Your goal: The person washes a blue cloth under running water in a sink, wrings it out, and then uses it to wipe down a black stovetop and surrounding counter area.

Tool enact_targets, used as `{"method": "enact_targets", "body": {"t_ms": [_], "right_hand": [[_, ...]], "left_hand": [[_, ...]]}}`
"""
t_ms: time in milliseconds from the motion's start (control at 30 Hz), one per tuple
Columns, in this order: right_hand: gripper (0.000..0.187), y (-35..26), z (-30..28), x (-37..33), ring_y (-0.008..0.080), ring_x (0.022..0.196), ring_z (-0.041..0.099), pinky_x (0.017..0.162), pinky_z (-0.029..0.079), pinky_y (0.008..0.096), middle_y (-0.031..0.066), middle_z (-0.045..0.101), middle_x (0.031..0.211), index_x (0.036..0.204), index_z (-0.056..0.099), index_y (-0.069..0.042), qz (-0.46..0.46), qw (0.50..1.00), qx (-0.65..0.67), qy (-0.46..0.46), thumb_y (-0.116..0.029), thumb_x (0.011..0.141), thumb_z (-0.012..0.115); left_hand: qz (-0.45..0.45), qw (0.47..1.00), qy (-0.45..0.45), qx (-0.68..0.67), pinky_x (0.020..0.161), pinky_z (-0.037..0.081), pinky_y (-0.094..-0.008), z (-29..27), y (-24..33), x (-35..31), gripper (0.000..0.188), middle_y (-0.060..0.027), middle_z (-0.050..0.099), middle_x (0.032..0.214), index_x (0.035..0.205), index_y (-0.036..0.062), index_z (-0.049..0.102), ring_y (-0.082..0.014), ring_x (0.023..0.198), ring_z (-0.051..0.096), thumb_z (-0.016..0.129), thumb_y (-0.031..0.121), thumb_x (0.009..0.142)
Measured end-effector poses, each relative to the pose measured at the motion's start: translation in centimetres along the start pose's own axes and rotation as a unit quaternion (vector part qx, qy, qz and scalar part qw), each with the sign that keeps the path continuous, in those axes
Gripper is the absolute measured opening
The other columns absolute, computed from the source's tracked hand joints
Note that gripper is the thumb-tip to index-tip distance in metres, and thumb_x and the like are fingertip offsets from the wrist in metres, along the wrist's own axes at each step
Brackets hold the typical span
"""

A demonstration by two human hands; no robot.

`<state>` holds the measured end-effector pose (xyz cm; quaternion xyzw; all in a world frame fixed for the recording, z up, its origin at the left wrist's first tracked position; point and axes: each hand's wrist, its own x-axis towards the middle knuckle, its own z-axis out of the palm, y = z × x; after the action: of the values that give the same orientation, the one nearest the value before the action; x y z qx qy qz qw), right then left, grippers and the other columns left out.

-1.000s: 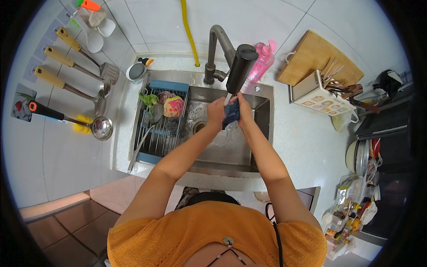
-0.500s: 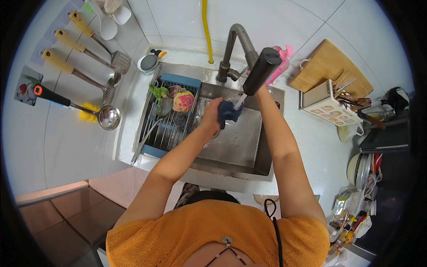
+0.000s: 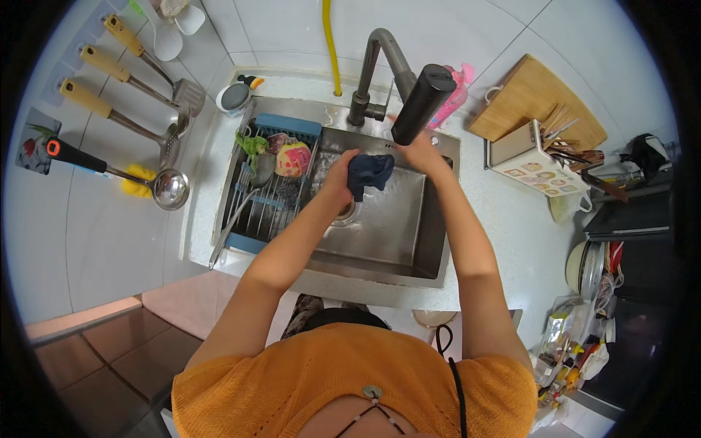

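Observation:
A dark blue cloth [image 3: 369, 174] hangs bunched over the sink [image 3: 383, 237], gripped in my left hand [image 3: 340, 177]. My right hand [image 3: 419, 152] is beside and partly behind the black spout head of the grey faucet [image 3: 377, 69]. Its fingers are mostly hidden there, so what it touches does not show clearly. No stream of water shows under the spout. To the left of my left hand, a drying rack [image 3: 292, 125] with blue ends spans the sink, holding green leaves [image 3: 252, 144], a pink and yellow scrubber [image 3: 292, 159], a dark mesh scourer [image 3: 288, 192] and a long-handled spoon [image 3: 237, 213].
A pink pump bottle [image 3: 454, 95] stands behind the faucet. At the right are a wooden cutting board [image 3: 537, 98] and a utensil holder [image 3: 515, 146]. A ladle [image 3: 170, 190] and several turners hang on the left wall. A lidded tub [image 3: 234, 99] sits at the back left corner.
The water stream that fell on the cloth is gone. My right hand has come down from behind the spout and shows more. The cloth stays in my left hand.

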<state>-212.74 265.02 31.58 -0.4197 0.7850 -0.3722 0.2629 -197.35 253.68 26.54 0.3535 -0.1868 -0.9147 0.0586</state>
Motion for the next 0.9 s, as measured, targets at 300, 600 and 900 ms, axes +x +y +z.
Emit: {"method": "enact_targets", "body": {"t_ms": [300, 600, 900], "right_hand": [[0.081, -2.3, 3.5, -8.8, 0.0337, 0.117, 0.042, 0.097, 0.034, 0.0378, 0.0183, 0.045, 0.124, 0.130, 0.034, -0.010, -0.087, 0.991, -0.094, 0.024, -0.015, 0.061, 0.076], [0.046, -4.3, 0.4, -10.2, 0.0224, 0.083, 0.059, 0.075, 0.046, 0.0299, 0.0120, 0.059, 0.091, 0.108, 0.052, -0.006, -0.090, 0.993, -0.065, 0.050, -0.010, 0.064, 0.067], [0.042, -8.9, -0.4, -10.5, 0.0135, 0.077, 0.058, 0.054, 0.053, 0.0262, 0.0056, 0.056, 0.092, 0.114, 0.049, -0.007, 0.136, 0.969, 0.200, -0.059, -0.027, 0.080, 0.063]], "left_hand": [[-0.054, 0.992, -0.098, 0.055, 0.071, 0.051, -0.0329, 0.9, -0.8, -1.7, 0.028, -0.0062, 0.065, 0.084, 0.086, 0.0093, 0.060, -0.0189, 0.074, 0.063, 0.057, 0.037, 0.083], [0.098, 0.866, -0.222, 0.438, 0.087, 0.042, -0.0296, -2.5, 0.0, -3.3, 0.061, -0.0065, 0.052, 0.113, 0.124, 0.0053, 0.042, -0.0154, 0.101, 0.051, 0.067, 0.035, 0.077], [0.341, 0.688, -0.219, 0.601, 0.095, 0.036, -0.0332, -1.0, -0.8, -7.4, 0.095, -0.0166, 0.039, 0.129, 0.138, 0.0105, 0.018, -0.0257, 0.115, 0.044, 0.077, 0.017, 0.064]]}}
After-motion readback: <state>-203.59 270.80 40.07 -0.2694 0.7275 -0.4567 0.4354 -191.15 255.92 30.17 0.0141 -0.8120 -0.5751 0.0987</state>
